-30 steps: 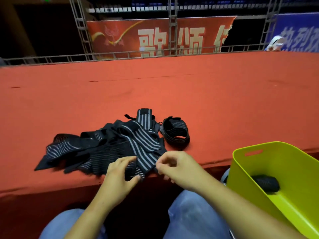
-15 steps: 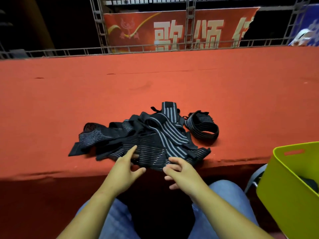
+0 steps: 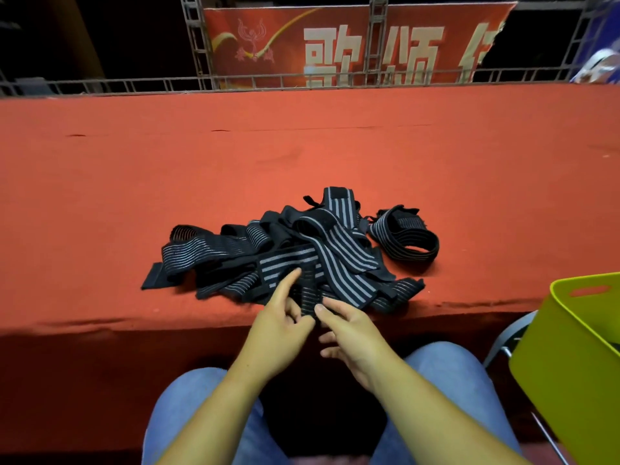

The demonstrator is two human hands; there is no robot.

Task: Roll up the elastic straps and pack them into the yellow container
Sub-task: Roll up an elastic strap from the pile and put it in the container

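A tangled pile of black elastic straps with grey stripes lies near the front edge of the red table. One loosely coiled strap sits just right of the pile. My left hand and my right hand meet at the pile's near edge, both pinching the end of one strap that hangs over the table edge. The left index finger points up onto the pile. The yellow container stands at the lower right, cut off by the frame; its inside is mostly out of view.
A metal truss rail and a red banner run behind the table's far edge. My knees in blue jeans are below the table. A grey chair frame shows under the container.
The view has shifted left, pushing the container to the frame's edge. Both hands have come together at the pile's near edge and taken hold of one strap end.
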